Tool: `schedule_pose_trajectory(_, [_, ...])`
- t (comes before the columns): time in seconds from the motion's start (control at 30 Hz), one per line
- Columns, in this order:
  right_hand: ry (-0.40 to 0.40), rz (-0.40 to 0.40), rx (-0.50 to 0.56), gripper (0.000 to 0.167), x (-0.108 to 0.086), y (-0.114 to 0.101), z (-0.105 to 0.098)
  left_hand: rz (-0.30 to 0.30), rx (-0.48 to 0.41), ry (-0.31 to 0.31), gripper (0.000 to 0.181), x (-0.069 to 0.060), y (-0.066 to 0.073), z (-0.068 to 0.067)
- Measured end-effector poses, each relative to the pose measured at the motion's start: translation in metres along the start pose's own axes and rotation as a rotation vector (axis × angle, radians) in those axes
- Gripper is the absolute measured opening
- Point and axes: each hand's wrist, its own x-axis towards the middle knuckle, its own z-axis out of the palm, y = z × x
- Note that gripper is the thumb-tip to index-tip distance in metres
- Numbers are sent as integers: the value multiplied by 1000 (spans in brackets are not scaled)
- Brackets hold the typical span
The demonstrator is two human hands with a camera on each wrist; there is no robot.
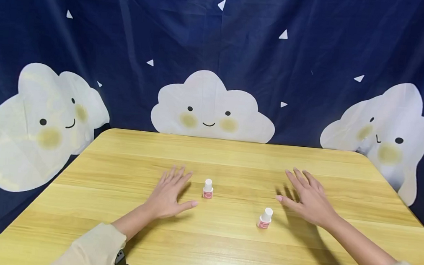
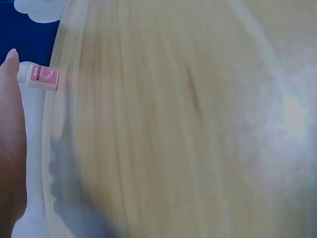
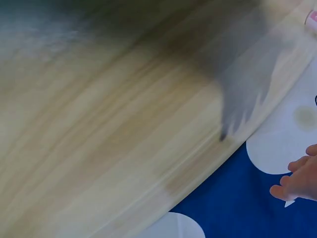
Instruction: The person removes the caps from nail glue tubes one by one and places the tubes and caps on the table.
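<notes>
Two small white bottles with pink labels and white caps stand upright on the wooden table. The farther bottle (image 1: 208, 189) is just right of my left hand (image 1: 168, 194), which hovers low with its fingers spread and holds nothing. Nearer to me and further right is the second bottle (image 1: 265, 219). My right hand (image 1: 309, 198) is up and to the right of it, fingers extended, above the table and touching neither bottle. In the left wrist view, one labelled bottle (image 2: 43, 77) shows beside the thumb. The right wrist view has only a sliver of a bottle (image 3: 312, 20) at its edge.
The light wooden table (image 1: 205, 250) has rounded far corners. Behind it hangs a dark blue curtain (image 1: 220, 36) printed with smiling white clouds and small white triangles. A black strap (image 1: 120, 263) shows at my left cuff.
</notes>
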Motion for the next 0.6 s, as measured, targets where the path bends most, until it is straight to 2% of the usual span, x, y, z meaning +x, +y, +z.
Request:
schedule_pose_trajectory(0.17, [17,-15,109,75,6,-6,0,-13,-108,-16,82,3,3,0])
schedule_pose_trajectory(0.4, [56,-64,194,70,13,-17,-1,-49,-260,-33,75,8,8,1])
schedule_pose_trajectory(0.6, [67,-110,210,65,21,-26,0,-58,-478,16,67,12,12,4])
